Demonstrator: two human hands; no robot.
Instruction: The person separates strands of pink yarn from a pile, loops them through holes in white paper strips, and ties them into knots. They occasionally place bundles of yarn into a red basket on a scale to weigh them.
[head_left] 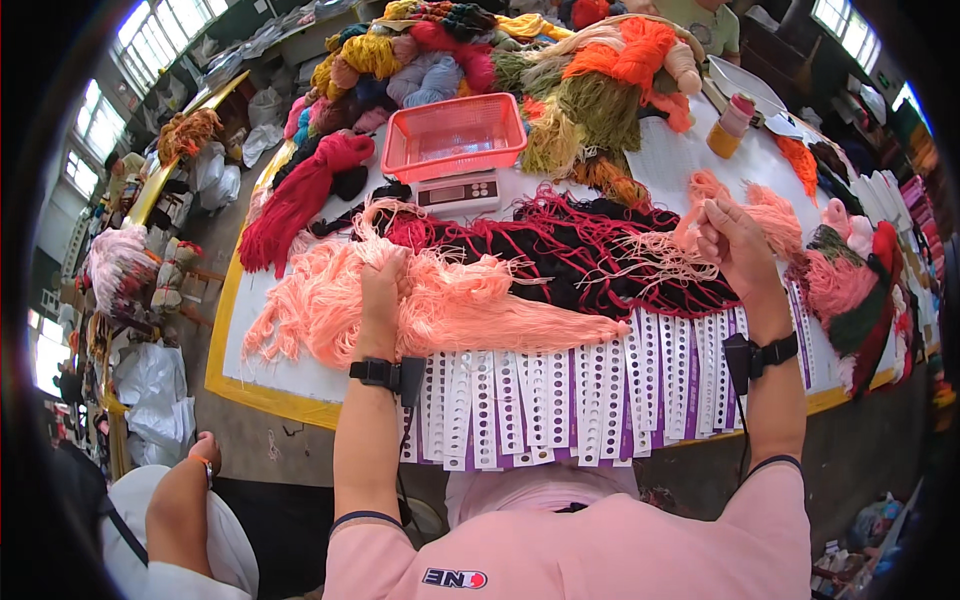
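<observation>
My left hand (pixel 386 284) is closed around a big peach skein of yarn (pixel 470 312), which spreads loosely over the near left part of the table. Farther right, my right hand (pixel 736 240) is raised, fingers curled together on strands of a smaller peach yarn bundle (pixel 706 192). Between my hands lies a tangle of black and crimson yarn (pixel 590 260) with pale loose ends on top. Below it, a row of white cards with punched holes (pixel 560 400) lines the table's near edge.
Beyond my hands stand a digital scale (pixel 458 194) and a red plastic basket (pixel 454 135). Skeins in many colours (pixel 440 80) heap up at the back. A crimson skein (pixel 310 200) lies at left, a thread cone (pixel 732 125) at right. Another person's arm (pixel 180 500) shows lower left.
</observation>
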